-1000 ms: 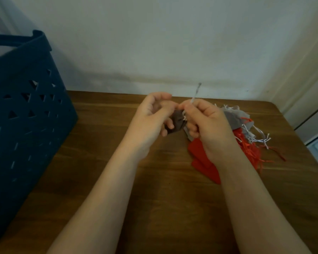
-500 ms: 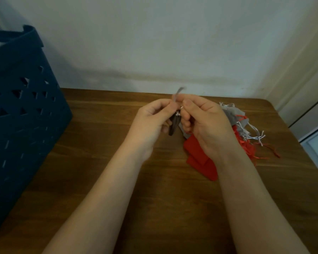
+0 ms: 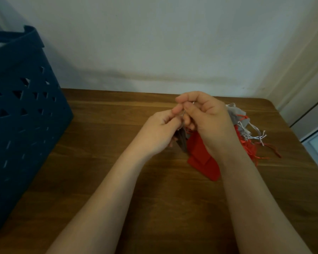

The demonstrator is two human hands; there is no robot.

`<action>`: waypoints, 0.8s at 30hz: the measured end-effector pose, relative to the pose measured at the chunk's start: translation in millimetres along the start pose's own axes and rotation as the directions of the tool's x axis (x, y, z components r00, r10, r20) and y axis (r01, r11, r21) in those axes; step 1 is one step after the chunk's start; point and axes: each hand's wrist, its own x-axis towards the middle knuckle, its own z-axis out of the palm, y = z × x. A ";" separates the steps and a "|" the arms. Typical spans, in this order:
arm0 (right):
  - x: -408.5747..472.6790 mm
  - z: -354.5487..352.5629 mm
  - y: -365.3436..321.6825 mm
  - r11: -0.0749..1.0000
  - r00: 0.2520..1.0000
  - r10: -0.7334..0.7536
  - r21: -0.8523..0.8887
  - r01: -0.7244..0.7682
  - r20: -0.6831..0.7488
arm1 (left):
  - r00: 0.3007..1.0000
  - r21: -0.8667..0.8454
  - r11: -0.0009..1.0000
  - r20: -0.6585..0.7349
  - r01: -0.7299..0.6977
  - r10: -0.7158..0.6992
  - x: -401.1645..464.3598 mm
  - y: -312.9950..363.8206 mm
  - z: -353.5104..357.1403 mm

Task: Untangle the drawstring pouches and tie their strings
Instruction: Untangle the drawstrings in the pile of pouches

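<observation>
Since 0.5 s ago string tail no longer sticks up; hands dropped closer. Left hand (image 3: 159,129) holds grey pouch (image 3: 181,141) w/ string (image 3: 183,116) taut, right hand (image 3: 206,116) pinches string to knot it. Pile (image 3: 246,136) waits at desk (image 3: 99,171) far right corner.

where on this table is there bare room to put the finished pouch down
Bare wooden table lies between the blue basket and the left hand, and along the near edge between the forearms. The right side is crowded: red pouches and grey pouches with loose strings lie beyond the right hand.
</observation>
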 end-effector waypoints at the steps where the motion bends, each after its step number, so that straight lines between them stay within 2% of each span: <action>1: -0.8 0.3 -1.2 1.000 1.000 -0.003 -0.021 0.003 0.003 | 0.999 0.084 0.995 0.010 -0.047 0.046 0.2 -0.1 -0.4; 4: -3.4 1.3 -6.3 0.997 1.000 0.000 -0.079 0.000 0.002 | 0.981 0.315 0.929 0.068 -0.195 0.182 -0.8 0.3 0.4; 8: -4.7 2.0 -8.5 0.977 1.000 0.014 -0.215 -0.009 0.018 | 0.953 0.405 0.863 0.139 -0.301 0.268 -0.8 -5.6 3.4; 11: -6.1 2.6 -13.3 0.975 0.996 0.003 -0.222 0.017 0.089 | 0.938 0.442 0.829 0.121 -0.343 0.324 0.6 -8.5 0.5; 13: -7.5 1.7 -16.7 0.971 0.992 -0.017 -0.233 0.046 0.124 | 0.946 0.395 0.863 0.053 -0.314 0.320 1.0 -9.5 -1.2; 17: -7.5 0.1 -13.7 0.923 0.994 -0.048 -0.375 0.082 0.100 | 0.984 0.215 0.967 -0.092 -0.133 0.155 2.9 -8.3 -4.5; 21: -6.7 5.7 -5.7 0.773 0.986 -0.122 -0.612 0.164 0.110 | 0.995 0.108 0.994 -0.089 -0.032 0.042 3.7 -8.8 -10.5; 24: -5.9 8.0 -1.2 0.766 0.984 -0.150 -0.618 0.176 0.094 | 0.995 0.036 0.999 -0.096 -0.008 0.012 2.5 -7.5 -13.4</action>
